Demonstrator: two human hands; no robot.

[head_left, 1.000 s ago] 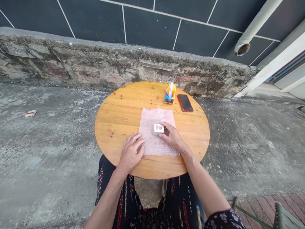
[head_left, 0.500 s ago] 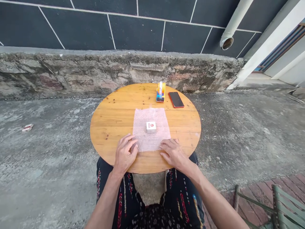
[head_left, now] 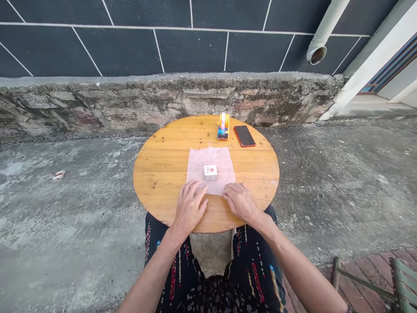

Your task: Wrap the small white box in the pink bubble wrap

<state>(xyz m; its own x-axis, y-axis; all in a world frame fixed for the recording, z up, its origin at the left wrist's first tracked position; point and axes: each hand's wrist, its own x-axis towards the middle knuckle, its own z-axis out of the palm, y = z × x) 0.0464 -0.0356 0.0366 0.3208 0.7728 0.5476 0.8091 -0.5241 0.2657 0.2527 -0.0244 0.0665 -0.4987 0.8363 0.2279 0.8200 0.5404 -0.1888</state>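
Note:
A sheet of bubble wrap (head_left: 196, 163) lies on the round wooden table (head_left: 156, 174). On the sheet sits a small white box (head_left: 210, 172) with a red mark on top. My left hand (head_left: 190, 206) rests at the near left corner of the wrap, fingers stretched forward and thumb apart, covering that corner. At the near right corner, my right hand (head_left: 240, 202) has its fingers curled over the edge of the bubble wrap, thumb tucked beneath. Neither hand touches the box.
Toward the table's far edge stands a yellow and blue tape dispenser (head_left: 223, 126), with a red-edged phone (head_left: 245, 136) to its right. A stone ledge (head_left: 130, 104) and dark tiled wall rise behind. A green chair (head_left: 404, 282) stands at the lower right.
The view has shifted slightly. My left hand has moved forward and right over the wrap's corner, and my right fingers have curled in. The sheet's near edge now sits closer to the box.

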